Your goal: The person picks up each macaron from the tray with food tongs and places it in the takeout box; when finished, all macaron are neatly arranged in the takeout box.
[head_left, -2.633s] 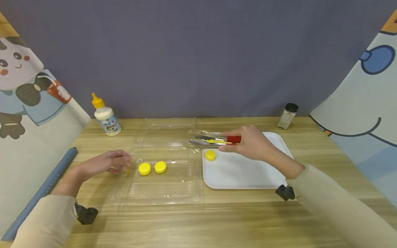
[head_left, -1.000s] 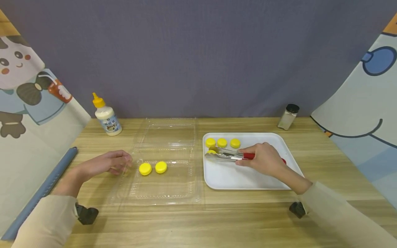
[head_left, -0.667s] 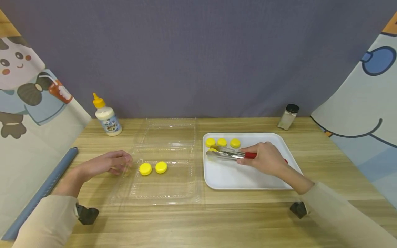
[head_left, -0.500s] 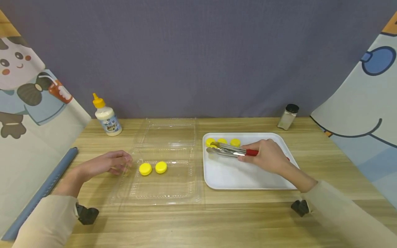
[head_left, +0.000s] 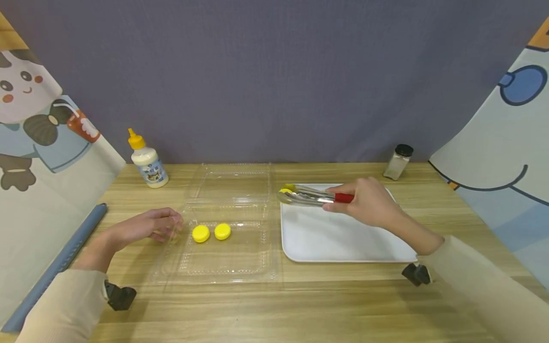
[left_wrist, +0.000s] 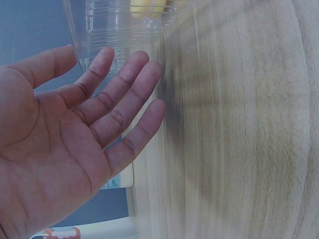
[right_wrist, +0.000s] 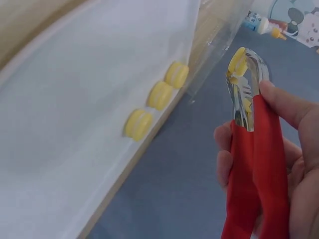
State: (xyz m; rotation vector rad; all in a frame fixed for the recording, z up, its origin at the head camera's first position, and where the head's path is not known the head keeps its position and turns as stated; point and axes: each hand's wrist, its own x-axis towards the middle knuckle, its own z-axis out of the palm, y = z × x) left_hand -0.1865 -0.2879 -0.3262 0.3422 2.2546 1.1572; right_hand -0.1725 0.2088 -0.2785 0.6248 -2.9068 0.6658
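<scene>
My right hand (head_left: 371, 205) grips red-handled tongs (head_left: 317, 197), whose metal tips pinch a yellow macaron (right_wrist: 238, 61) raised above the back-left part of the white tray (head_left: 343, 245). Along the tray's far side three more macarons (right_wrist: 159, 95) stand in a row in the right wrist view; the tongs hide them in the head view. A lidded clear plastic box (head_left: 227, 264) lies unfolded on the left, with two yellow macarons (head_left: 222, 231) side by side in its near half. Beside its left rim is my left hand (head_left: 147, 224), palm visible in the left wrist view, fingers loosely extended and holding nothing.
A squeeze bottle with a yellow nozzle (head_left: 148, 162) stands at the back left. At the back right is a small jar with a black lid (head_left: 398, 162). A blue-grey roll (head_left: 60, 262) runs along the left table edge; a grey cloth wall (head_left: 274, 85) closes the back.
The tongs have closed around the front-left macaron on the tray, lifted it, and carried it up and toward the back left. My left hand and the box have stayed where they were.
</scene>
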